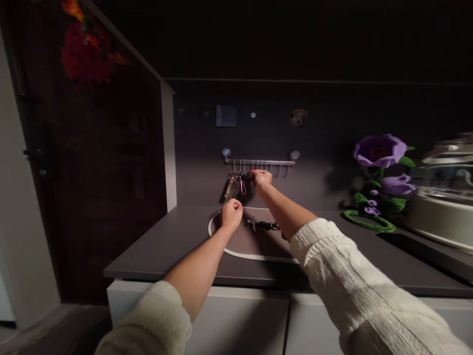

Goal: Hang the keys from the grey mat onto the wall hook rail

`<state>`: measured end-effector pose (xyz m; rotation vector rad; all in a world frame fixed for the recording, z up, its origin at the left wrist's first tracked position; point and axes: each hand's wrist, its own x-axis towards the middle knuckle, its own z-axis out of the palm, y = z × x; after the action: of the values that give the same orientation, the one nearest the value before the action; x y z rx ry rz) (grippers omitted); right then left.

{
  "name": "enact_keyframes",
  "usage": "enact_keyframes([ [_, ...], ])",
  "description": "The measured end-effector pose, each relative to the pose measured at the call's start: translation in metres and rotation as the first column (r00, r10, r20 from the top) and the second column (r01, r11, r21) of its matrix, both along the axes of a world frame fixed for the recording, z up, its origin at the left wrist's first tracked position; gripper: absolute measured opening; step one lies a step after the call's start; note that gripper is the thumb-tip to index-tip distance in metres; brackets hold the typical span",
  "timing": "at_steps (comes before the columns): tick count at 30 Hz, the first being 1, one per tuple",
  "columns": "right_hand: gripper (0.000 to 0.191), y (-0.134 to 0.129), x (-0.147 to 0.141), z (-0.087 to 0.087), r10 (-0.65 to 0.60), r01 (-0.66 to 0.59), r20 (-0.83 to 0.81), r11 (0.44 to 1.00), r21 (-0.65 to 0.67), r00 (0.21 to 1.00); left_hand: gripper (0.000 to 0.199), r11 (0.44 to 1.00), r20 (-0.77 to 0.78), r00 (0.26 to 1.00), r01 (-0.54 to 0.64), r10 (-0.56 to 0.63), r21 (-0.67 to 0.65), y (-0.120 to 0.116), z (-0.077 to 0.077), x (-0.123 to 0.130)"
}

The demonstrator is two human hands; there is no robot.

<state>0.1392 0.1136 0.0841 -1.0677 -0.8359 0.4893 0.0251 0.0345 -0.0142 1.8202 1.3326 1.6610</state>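
My right hand [262, 180] is raised to the hook rail [260, 161] on the wall, its fingers pinched on a set of keys with a red fob [253, 173]. Whether those keys hang on a hook is too small to tell. Left of it, a bunch of keys [235, 180] hangs from the rail, with a patterned strap [229, 187] and a pink loop [243, 187]. My left hand [232, 214] hovers lower in a loose fist, nothing showing in it. Below lie keys with a black strap [263, 225] on a white-rimmed brown mat [236, 253].
The dark counter [148, 246] runs above white cabinets [244, 315]. Purple artificial flowers [380, 150] and a cream container with a clear lid [443, 212] stand at the right. A dark door [99, 197] is on the left, with red flowers [86, 52] above.
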Motion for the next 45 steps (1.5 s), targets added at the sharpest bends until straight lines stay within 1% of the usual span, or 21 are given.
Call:
enact_keyframes([
  [7,0.004,0.005,0.000,0.000,-0.005,0.005,0.008,1.000,0.006,1.000,0.010,1.000,-0.014,1.000,-0.008,0.008,0.003,0.001,0.000,0.000],
  [13,0.008,0.007,0.000,-0.008,-0.007,0.008,0.020,1.000,-0.017,1.000,0.011,1.000,-0.029,0.999,-0.022,0.022,0.012,0.002,-0.001,0.000],
  [19,0.008,0.005,0.002,-0.018,0.043,-0.043,0.066,0.999,0.002,0.997,0.012,1.000,-0.018,1.000,-0.017,0.018,0.025,0.001,-0.001,0.000],
  [23,0.011,0.004,0.006,-0.022,0.057,-0.057,0.084,0.998,-0.005,0.995,0.011,1.000,-0.004,1.000,-0.006,0.006,0.018,0.001,-0.001,0.000],
  [26,0.012,0.001,0.009,-0.024,0.101,-0.100,0.072,0.995,-0.007,0.992,0.010,1.000,0.014,1.000,0.021,-0.021,0.011,0.002,-0.002,0.000],
  [29,0.011,-0.004,0.010,-0.025,0.165,-0.165,0.071,0.986,-0.008,0.984,0.009,0.998,0.038,0.997,0.063,-0.063,-0.004,0.004,-0.003,0.000],
  [35,0.015,-0.022,0.015,-0.026,0.273,-0.273,0.126,0.962,-0.013,0.954,0.008,0.987,0.085,0.985,0.154,-0.149,-0.048,0.010,-0.009,0.000],
  [41,0.018,-0.049,0.021,-0.027,0.316,-0.307,0.204,0.949,-0.079,0.926,0.007,0.971,0.094,0.971,0.228,-0.220,-0.077,0.008,-0.009,0.000],
  [45,0.018,-0.068,0.024,-0.033,0.385,-0.366,0.245,0.923,-0.120,0.890,0.008,0.961,0.071,0.966,0.256,-0.250,-0.102,0.008,-0.010,0.000],
])
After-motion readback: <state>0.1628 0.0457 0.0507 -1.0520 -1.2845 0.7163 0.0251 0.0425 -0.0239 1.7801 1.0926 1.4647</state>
